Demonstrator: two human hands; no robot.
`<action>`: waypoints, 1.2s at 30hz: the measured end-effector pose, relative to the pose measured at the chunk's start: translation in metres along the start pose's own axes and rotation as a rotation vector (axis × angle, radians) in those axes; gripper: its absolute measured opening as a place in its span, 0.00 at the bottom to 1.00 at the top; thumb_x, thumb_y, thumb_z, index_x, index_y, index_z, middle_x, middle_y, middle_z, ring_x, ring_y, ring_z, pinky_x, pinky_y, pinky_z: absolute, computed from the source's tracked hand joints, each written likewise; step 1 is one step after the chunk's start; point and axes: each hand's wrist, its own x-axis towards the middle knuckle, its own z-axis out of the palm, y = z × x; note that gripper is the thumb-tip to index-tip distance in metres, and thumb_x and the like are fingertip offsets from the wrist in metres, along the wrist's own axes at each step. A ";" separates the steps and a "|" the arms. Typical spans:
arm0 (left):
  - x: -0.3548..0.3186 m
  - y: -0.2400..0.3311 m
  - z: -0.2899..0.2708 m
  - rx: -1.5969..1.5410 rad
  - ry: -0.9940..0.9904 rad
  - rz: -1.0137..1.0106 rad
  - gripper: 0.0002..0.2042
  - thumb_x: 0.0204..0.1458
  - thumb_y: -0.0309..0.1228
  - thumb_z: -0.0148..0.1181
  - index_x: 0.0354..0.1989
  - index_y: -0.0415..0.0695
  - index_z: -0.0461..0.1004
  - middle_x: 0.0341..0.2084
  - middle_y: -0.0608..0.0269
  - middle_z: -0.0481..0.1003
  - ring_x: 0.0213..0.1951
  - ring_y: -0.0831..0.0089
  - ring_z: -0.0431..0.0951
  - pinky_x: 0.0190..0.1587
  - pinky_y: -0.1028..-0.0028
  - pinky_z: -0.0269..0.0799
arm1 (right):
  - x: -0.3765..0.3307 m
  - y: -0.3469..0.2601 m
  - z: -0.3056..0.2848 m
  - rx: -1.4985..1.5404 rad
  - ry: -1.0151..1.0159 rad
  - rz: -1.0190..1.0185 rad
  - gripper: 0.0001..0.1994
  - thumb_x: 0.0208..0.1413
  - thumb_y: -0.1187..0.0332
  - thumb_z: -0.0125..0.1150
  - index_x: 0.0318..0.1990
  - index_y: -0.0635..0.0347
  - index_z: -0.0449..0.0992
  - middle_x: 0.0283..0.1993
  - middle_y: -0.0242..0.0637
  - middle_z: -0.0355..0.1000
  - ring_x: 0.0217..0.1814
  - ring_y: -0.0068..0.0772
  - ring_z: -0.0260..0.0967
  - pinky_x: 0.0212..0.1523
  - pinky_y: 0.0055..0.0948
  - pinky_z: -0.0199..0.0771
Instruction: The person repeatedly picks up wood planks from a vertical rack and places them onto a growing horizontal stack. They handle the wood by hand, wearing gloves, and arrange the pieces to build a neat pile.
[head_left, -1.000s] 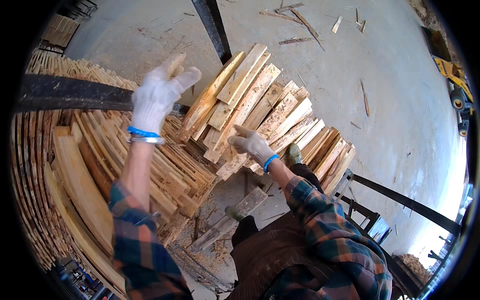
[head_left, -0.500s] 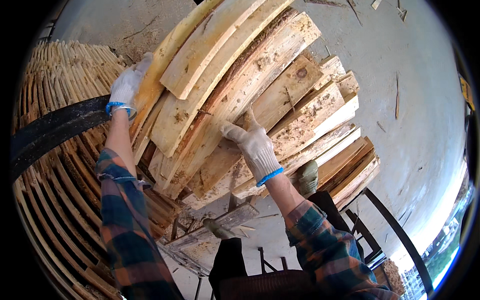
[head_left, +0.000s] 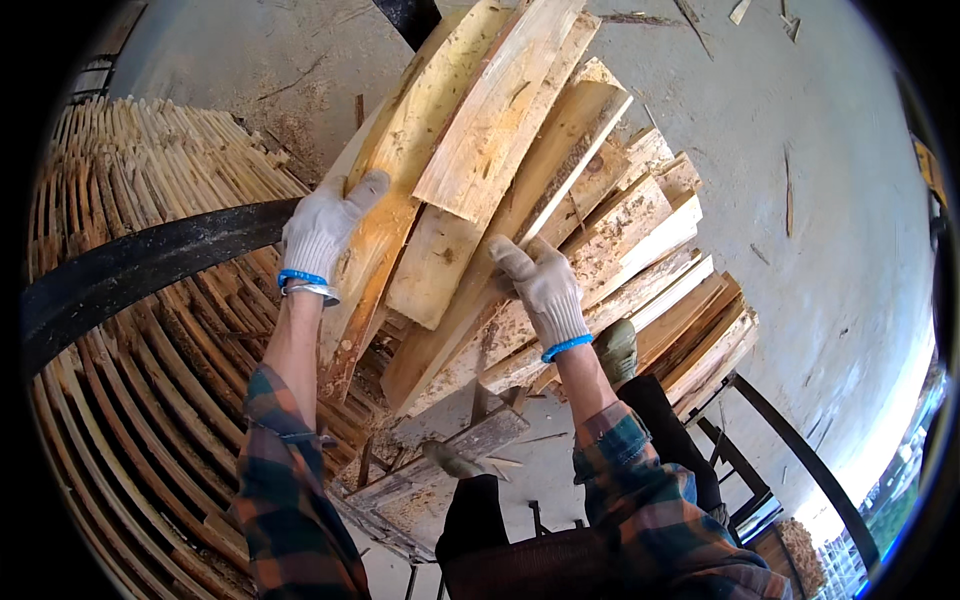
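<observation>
A fanned pile of rough-sawn wooden boards lies before me, several of them flecked with sawdust. My left hand, in a white knit glove with a blue cuff, is closed on the left edge of a yellowish board, thumb on top. My right hand, gloved alike, is curled at the right side of a long tilted board; some of its fingertips are hidden. Between the hands, a paler board lies over another board.
At left stands a large stack of thin slats, crossed by a black metal bar. More boards lie to my right. Below are a narrow plank and my shoes. A curved black bar is at lower right.
My left hand has moved right, pushing the left boards inward. The upper boards have shifted right and tilted. My right hand has moved slightly right, and its fingers have curled in.
</observation>
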 end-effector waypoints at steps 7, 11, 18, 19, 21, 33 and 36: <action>0.060 -0.068 0.037 -0.388 -0.016 0.183 0.50 0.46 0.74 0.44 0.65 0.41 0.63 0.60 0.43 0.68 0.61 0.50 0.68 0.62 0.63 0.61 | 0.003 0.006 -0.017 0.189 -0.014 0.138 0.20 0.51 0.57 0.70 0.41 0.67 0.78 0.25 0.36 0.76 0.23 0.25 0.72 0.26 0.24 0.73; 0.032 -0.038 0.024 -0.264 -0.018 0.098 0.50 0.47 0.74 0.43 0.66 0.41 0.61 0.61 0.43 0.67 0.62 0.50 0.68 0.63 0.64 0.61 | -0.036 0.004 -0.065 0.275 0.078 0.065 0.15 0.49 0.66 0.69 0.39 0.70 0.78 0.31 0.43 0.79 0.28 0.30 0.77 0.32 0.27 0.81; -0.019 0.011 -0.007 -0.280 0.046 0.125 0.49 0.44 0.72 0.52 0.61 0.38 0.67 0.52 0.38 0.73 0.55 0.46 0.73 0.58 0.61 0.66 | 0.013 -0.104 -0.046 -0.099 0.112 -0.200 0.26 0.53 0.44 0.64 0.43 0.62 0.79 0.34 0.44 0.79 0.33 0.35 0.78 0.35 0.34 0.79; -0.015 -0.006 0.006 -0.291 0.102 0.152 0.49 0.43 0.72 0.53 0.60 0.37 0.68 0.51 0.37 0.74 0.55 0.45 0.73 0.58 0.60 0.67 | 0.019 -0.108 -0.027 -0.524 0.151 -0.199 0.29 0.54 0.42 0.62 0.49 0.59 0.77 0.40 0.42 0.79 0.41 0.35 0.78 0.43 0.35 0.77; 0.007 -0.041 0.038 -0.314 0.228 0.241 0.50 0.40 0.72 0.57 0.57 0.35 0.70 0.47 0.35 0.75 0.53 0.44 0.75 0.56 0.58 0.69 | 0.015 -0.086 -0.007 -0.244 0.167 -0.095 0.31 0.54 0.44 0.64 0.56 0.60 0.71 0.43 0.41 0.79 0.44 0.35 0.76 0.45 0.34 0.76; -0.100 0.041 0.136 -0.341 0.368 -0.019 0.55 0.33 0.71 0.65 0.59 0.32 0.63 0.53 0.34 0.68 0.50 0.44 0.76 0.41 0.56 0.79 | 0.038 -0.021 -0.059 0.510 -0.252 -0.056 0.18 0.56 0.64 0.64 0.47 0.70 0.78 0.42 0.38 0.77 0.39 0.29 0.77 0.39 0.27 0.80; -0.131 0.038 0.154 -0.975 0.010 -0.162 0.42 0.44 0.57 0.66 0.60 0.34 0.64 0.53 0.46 0.70 0.52 0.58 0.76 0.46 0.67 0.77 | 0.042 0.058 -0.098 0.655 -0.290 -0.213 0.20 0.58 0.57 0.63 0.47 0.69 0.78 0.44 0.41 0.77 0.46 0.31 0.76 0.47 0.24 0.78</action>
